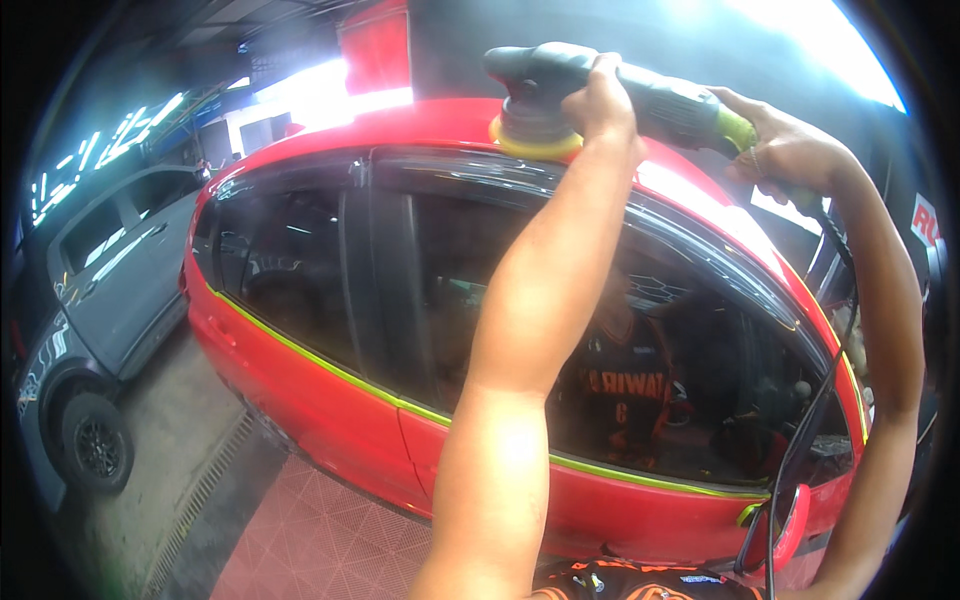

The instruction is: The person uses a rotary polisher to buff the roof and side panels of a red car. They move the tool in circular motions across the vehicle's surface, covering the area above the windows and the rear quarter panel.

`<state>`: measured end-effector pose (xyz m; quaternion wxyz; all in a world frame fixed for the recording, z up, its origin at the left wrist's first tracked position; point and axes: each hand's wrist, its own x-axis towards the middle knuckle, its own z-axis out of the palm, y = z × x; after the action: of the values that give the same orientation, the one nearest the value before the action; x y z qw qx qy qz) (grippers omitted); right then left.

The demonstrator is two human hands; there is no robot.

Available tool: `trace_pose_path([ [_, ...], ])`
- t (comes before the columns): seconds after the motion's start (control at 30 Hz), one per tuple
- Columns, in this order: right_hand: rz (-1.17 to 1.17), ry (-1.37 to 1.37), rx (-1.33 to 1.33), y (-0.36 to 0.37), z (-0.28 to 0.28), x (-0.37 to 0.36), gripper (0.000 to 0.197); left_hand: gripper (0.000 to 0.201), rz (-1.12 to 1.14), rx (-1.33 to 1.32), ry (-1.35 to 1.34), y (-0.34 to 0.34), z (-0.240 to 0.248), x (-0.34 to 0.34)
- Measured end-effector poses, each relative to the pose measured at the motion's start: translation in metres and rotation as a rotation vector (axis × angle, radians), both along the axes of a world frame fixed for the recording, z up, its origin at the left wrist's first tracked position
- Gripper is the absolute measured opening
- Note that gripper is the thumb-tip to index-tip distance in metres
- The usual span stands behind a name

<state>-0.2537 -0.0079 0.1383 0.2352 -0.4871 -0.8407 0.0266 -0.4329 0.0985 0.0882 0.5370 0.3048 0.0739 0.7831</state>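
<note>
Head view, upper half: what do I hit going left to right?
Grey truck → red panel → yellow pad → left hand → right hand → sign. Red car and polisher left out: they span several of these.

Right of the grey pickup [130,265] lie a slotted drain [200,502] and red floor tiles [320,540]; strip lights [167,109] glow above the pickup.
</note>
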Motion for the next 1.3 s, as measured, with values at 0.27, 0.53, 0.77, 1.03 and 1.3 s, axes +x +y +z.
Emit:
trace_pose_path([
  [0.27, 0.067, -0.004, -0.017, 0.001, 0.007, -0.048, 0.090, 0.055, 0.086, -0.004, 0.012, 0.009, 0.015, -0.061],
  [0.53, -0.021, -0.048, 0.034, 0.003, 0.000, 0.009, 0.088, 0.053, -0.027, 0.025, -0.003, 0.010, 0.007, -0.001],
  [0.77, -0.139, -0.028, -0.029, -0.048, -0.007, 0.059, 0.088, 0.058, -0.063, -0.026, -0.006, -0.009, -0.001, 0.073],
  [1.03, -0.240, 0.119, -0.091, -0.092, -0.026, 0.161, 0.099, 0.056, -0.191, -0.067, 0.031, -0.048, -0.017, 0.182],
  [1.3, -0.333, 0.205, -0.124, -0.125, -0.043, 0.213, 0.102, 0.051, -0.286, -0.094, 0.087, -0.070, -0.032, 0.247],
])
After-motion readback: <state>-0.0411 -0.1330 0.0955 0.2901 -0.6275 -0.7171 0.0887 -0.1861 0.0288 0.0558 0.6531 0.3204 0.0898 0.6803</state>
